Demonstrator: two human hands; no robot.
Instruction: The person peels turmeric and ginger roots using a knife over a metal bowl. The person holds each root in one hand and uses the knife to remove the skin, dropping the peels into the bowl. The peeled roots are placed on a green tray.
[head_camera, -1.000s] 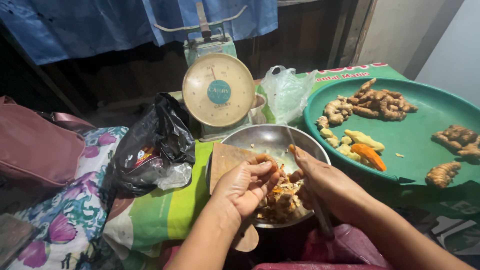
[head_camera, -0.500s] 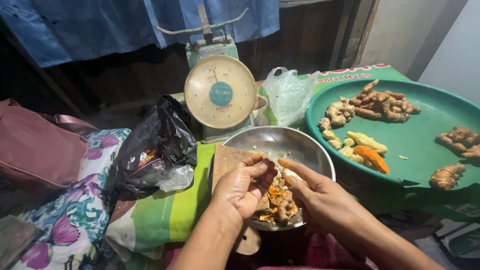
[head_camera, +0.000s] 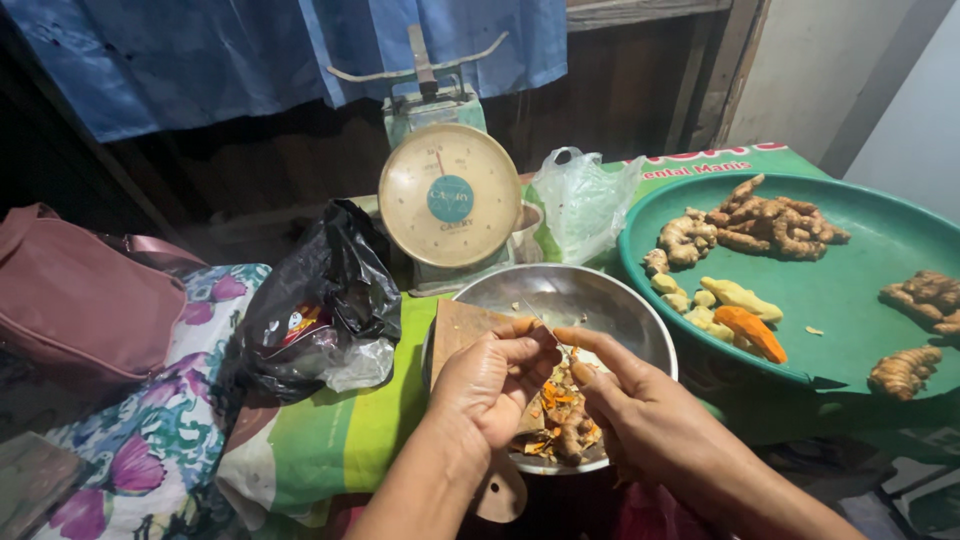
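Note:
Both my hands meet over a steel bowl (head_camera: 610, 300) that holds orange and brown root peelings (head_camera: 562, 415). My left hand (head_camera: 490, 385) has its fingers curled, pinching a small root piece that is mostly hidden. My right hand (head_camera: 640, 410) lies to its right with the forefinger stretched along a thin knife blade (head_camera: 548, 325), its tip touching my left fingertips. A brown wooden board (head_camera: 458, 328) leans in the bowl under my left hand.
A green round tray (head_camera: 850, 290) at right carries knobby roots (head_camera: 770, 222) and peeled yellow and orange pieces (head_camera: 735, 310). A dial scale (head_camera: 448, 195) stands behind the bowl, beside a clear bag (head_camera: 585, 200). At left are a black bag (head_camera: 320, 295) and a pink bag (head_camera: 80, 300).
Both hands have drawn closer together over the bowl's near side. My right hand has slid left and lower, so its forefinger now meets my left fingertips.

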